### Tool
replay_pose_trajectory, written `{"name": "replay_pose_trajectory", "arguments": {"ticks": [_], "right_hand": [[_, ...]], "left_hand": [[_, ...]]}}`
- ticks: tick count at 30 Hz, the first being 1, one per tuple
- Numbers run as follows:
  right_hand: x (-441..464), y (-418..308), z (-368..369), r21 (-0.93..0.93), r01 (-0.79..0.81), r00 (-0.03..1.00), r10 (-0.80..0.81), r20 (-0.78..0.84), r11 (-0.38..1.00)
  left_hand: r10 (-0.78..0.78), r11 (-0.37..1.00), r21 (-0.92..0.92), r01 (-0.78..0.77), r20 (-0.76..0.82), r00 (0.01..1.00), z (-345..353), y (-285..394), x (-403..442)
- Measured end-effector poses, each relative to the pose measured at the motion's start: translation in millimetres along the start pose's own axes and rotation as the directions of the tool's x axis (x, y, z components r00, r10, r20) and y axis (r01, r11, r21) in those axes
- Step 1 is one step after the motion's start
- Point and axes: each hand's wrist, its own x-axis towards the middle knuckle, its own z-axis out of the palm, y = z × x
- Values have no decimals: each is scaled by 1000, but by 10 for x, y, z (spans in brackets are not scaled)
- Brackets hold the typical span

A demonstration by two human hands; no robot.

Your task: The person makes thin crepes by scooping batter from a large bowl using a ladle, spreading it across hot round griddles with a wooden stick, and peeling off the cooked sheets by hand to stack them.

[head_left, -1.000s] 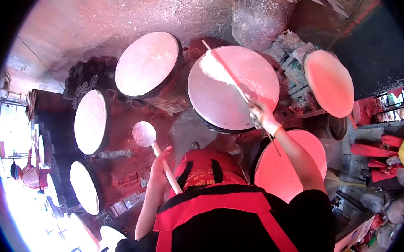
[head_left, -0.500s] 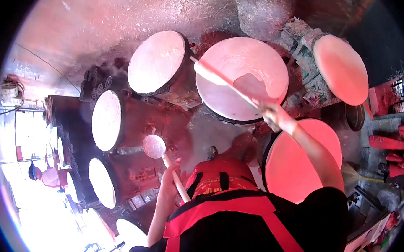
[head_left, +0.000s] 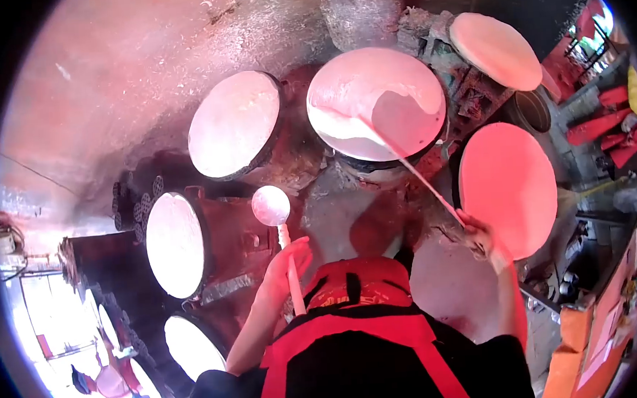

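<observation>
My left hand (head_left: 286, 267) is closed round the handle of a ladle (head_left: 270, 206), whose round bowl points away from me. In my right hand (head_left: 481, 239) is the near end of a long thin stick (head_left: 419, 175). The stick's far part reaches over a large round pan (head_left: 398, 76) in the middle. A white sheet or layer (head_left: 343, 128) lies along that pan's left and near side, by the stick; its exact contact with the stick cannot be made out.
Round pans with pale surfaces stand at the left (head_left: 175, 245) and upper left (head_left: 234, 124). A reddish one (head_left: 509, 189) is beside my right hand, and another (head_left: 496, 51) stands upper right. A person (head_left: 112, 381) is at the far lower left.
My right hand has moved right and toward me, with the stick drawn back over the middle pan. The white layer now lies along its near left side. The view has turned; my left hand still holds the ladle.
</observation>
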Motion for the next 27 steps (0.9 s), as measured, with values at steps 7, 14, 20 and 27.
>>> {"name": "replay_pose_trajectory", "arguments": {"ticks": [7, 14, 20, 27], "right_hand": [[1434, 276, 2325, 503, 406, 913, -352, -204, 763], [3924, -38, 3565, 364, 491, 814, -268, -515, 791], [3562, 669, 3314, 675, 476, 871, -199, -448, 564], [1858, 435, 2821, 144, 391, 733, -213, -646, 909]], "left_hand": [[105, 993, -47, -106, -13, 994, -1003, -11, -328], [-47, 987, -160, 8, -246, 968, -1302, -62, -1025], [-66, 988, -149, 34, -212, 975, -1437, -110, -1041], [29, 997, -75, -32, -38, 999, -1423, -189, -689]]}}
